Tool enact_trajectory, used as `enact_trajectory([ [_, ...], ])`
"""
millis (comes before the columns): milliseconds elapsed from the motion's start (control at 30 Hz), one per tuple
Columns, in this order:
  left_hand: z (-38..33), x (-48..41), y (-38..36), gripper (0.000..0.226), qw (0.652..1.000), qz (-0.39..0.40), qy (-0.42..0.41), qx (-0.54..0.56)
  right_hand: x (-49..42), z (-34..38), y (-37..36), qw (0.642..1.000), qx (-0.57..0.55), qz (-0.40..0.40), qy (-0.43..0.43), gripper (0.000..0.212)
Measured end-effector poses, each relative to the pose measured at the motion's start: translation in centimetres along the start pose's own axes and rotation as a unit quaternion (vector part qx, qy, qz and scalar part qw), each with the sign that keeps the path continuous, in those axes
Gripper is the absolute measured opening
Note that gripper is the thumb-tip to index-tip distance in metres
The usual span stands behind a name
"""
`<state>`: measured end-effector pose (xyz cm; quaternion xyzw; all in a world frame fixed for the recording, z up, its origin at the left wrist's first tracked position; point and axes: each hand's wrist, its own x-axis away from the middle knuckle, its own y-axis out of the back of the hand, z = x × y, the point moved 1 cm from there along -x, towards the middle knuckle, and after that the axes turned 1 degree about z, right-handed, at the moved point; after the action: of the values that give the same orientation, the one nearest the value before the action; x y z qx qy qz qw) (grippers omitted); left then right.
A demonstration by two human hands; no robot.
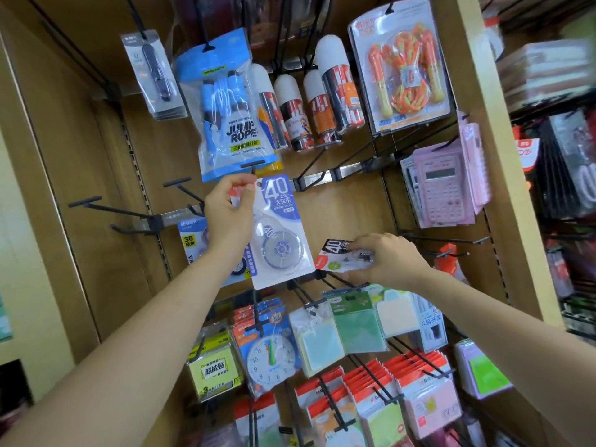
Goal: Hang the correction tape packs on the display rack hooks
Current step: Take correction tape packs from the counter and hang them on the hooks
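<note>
Stationery shop: hooks (pixel 180 183) of packaged goods (pixel 225 104).

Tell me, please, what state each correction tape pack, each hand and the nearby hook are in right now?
Blue correction tape pack: upright, not clearly on a hook yet.
Left hand: fingers pinch the blue pack's top corner.
Black correction tape pack: tilted, not hung.
Right hand: grips the black pack.
Pack marked 36: hanging, partly hidden by the left forearm.
Far-left hook: bare.
</note>
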<state>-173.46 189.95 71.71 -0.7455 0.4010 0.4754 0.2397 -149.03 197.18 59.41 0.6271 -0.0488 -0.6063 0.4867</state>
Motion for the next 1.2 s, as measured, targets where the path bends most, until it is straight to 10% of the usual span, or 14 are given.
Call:
enact_trajectory([
  [433, -0.3, -1.2, 0.7, 0.015, 0.997, 0.048, -0.026, -0.059, 0.8, 0.5, 0.6, 0.997, -0.056, -0.05, 0.001, 0.059],
  [633, -0.3, -1.9, 1.6, 0.011, 0.991, 0.099, 0.087, 0.006, 1.0, 0.2, 0.8, 0.987, -0.142, -0.068, -0.029, 0.06],
  [1200, 0.1, -1.7, 0.3, 0.011, 0.989, 0.013, 0.109, 0.1, 0.6, 0.0, 0.2, 0.99, -0.109, -0.07, -0.049, 0.067],
])
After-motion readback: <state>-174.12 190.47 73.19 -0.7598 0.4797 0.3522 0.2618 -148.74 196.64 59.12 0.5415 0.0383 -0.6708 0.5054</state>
